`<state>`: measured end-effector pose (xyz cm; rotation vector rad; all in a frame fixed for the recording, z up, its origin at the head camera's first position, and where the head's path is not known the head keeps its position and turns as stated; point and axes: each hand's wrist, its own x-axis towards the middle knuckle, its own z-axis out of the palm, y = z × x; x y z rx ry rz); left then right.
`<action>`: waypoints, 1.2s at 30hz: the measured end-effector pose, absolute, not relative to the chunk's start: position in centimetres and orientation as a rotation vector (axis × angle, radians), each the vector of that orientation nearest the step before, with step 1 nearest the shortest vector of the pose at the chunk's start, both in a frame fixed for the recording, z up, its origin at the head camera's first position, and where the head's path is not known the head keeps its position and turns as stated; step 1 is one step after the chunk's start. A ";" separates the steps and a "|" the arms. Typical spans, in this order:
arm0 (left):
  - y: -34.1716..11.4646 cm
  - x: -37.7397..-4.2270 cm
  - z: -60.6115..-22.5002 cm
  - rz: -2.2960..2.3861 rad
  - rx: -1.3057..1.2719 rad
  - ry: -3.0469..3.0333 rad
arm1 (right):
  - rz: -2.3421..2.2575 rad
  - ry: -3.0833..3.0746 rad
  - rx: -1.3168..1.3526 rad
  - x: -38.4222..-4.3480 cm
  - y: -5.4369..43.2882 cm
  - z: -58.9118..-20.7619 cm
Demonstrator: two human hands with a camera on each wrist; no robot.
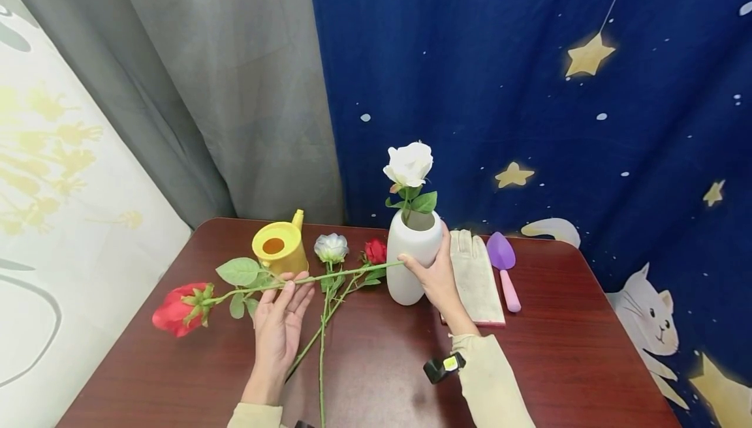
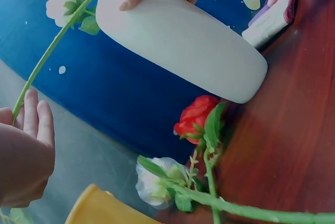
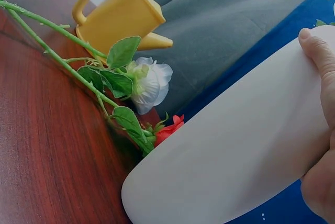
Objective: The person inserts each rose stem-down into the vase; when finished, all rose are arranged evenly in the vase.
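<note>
In the head view my left hand (image 1: pixel 282 323) pinches the green stem of a long red rose (image 1: pixel 179 310) between thumb and fingers. The rose lies sideways in the air, bloom to the left, its bare stem end overlapping the vase. My right hand (image 1: pixel 437 278) grips the white vase (image 1: pixel 405 281) from the right side, thumb across its front. The left wrist view has the stem end beside the upper part of the vase (image 2: pixel 183 41). One white rose (image 1: pixel 409 164) stands upright in the vase mouth, its lower stem hidden inside.
A pale white rose (image 1: pixel 331 248) and a smaller red rose (image 1: pixel 376 251) lie on the table (image 1: pixel 546 363), stems crossing. Behind my left hand stands a yellow watering can (image 1: pixel 282 245). Right of the vase are off-white gloves (image 1: pixel 476 284) and a purple trowel (image 1: pixel 502 258).
</note>
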<state>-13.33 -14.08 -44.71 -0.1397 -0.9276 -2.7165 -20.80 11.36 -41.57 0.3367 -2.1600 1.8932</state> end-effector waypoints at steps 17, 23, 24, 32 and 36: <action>-12.0 -15.7 -39.5 -2.661 0.086 -0.945 | 1.900 -2.147 0.293 -21.9 11.6 -43.4; -11.2 -16.7 -38.7 -2.626 0.097 -0.980 | 1.870 -2.127 0.304 -22.6 11.7 -44.5; -11.1 -16.8 -38.6 -2.614 0.092 -0.998 | 1.868 -2.124 0.306 -22.6 11.7 -44.5; -10.4 -18.2 -37.7 -2.418 0.048 -1.213 | 1.873 -2.124 0.299 -22.5 11.7 -44.5; -10.0 -19.0 -37.2 -2.276 -0.001 -1.304 | 1.873 -2.120 0.305 -22.6 11.7 -44.5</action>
